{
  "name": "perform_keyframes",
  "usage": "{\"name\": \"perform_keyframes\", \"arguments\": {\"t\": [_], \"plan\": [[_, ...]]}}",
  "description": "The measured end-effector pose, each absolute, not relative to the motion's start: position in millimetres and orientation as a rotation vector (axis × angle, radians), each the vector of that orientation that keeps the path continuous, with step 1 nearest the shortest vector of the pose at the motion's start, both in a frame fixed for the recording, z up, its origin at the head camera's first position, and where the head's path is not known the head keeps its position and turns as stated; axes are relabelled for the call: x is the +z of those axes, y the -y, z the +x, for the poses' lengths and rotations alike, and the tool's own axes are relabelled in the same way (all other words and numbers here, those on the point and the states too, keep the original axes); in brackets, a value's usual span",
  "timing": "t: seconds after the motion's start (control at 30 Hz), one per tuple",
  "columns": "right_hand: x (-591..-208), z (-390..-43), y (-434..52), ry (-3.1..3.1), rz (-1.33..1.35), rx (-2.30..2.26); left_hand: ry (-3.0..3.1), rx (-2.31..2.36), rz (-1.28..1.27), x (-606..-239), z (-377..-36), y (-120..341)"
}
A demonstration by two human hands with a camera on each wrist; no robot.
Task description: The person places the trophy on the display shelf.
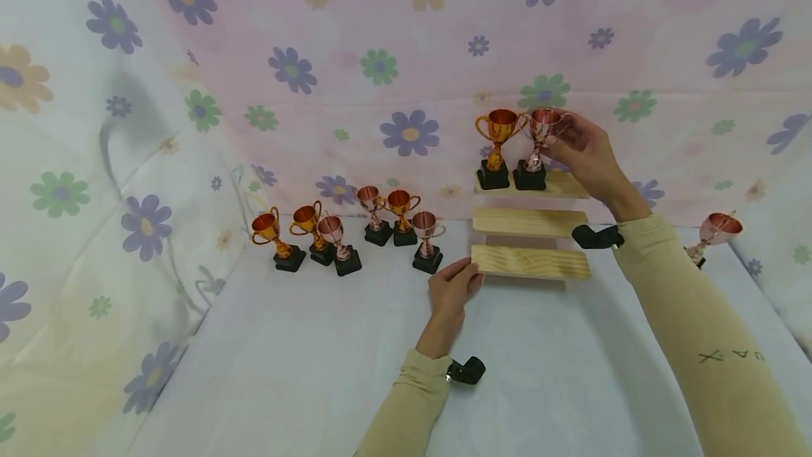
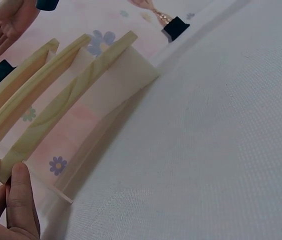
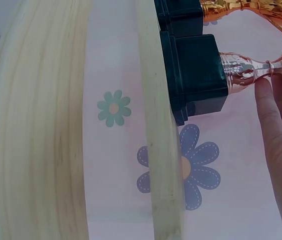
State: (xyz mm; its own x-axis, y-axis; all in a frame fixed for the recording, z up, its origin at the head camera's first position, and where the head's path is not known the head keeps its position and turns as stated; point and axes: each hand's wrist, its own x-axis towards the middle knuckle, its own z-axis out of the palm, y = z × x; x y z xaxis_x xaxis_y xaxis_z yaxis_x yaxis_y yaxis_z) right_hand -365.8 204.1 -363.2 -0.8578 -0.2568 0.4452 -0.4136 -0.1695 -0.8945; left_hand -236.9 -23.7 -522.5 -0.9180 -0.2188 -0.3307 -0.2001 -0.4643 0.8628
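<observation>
We see the right hand (image 1: pixel 586 154) at 1 o'clock, its fingers curled around the bowl of a pink cup (image 1: pixel 539 143) that stands on the top step of a wooden rack (image 1: pixel 529 223), its black base touching the wood; in the right wrist view the fingers (image 3: pixel 273 115) lie along the cup's stem. Just beside it at 9 o'clock stands a gold cup (image 1: pixel 497 147) on the same step, the two bases touching or nearly so. The left hand (image 1: pixel 452 288) rests at the 9 o'clock end of the rack's lowest step, thumb and fingers pinching its edge. Six more cups (image 1: pixel 345 231) stand grouped on the white table (image 1: pixel 285 358) at 10 o'clock from the left hand, and a lone cup (image 1: pixel 713 235) stands at 3 o'clock by the right sleeve
</observation>
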Motion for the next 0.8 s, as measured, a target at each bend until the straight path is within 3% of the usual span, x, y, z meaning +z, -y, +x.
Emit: {"name": "perform_keyframes", "arguments": {"t": [0.57,0.8], "plan": [[-350.1,-344.8,-230.8,2.004,0.772,2.036,1.632,-2.588,0.62,-520.3,-236.1,23.6],[-336.1,-321.4,-259.7,2.243,0.556,1.569,1.637,-2.591,0.629,-520.9,-235.7,23.2]]}}
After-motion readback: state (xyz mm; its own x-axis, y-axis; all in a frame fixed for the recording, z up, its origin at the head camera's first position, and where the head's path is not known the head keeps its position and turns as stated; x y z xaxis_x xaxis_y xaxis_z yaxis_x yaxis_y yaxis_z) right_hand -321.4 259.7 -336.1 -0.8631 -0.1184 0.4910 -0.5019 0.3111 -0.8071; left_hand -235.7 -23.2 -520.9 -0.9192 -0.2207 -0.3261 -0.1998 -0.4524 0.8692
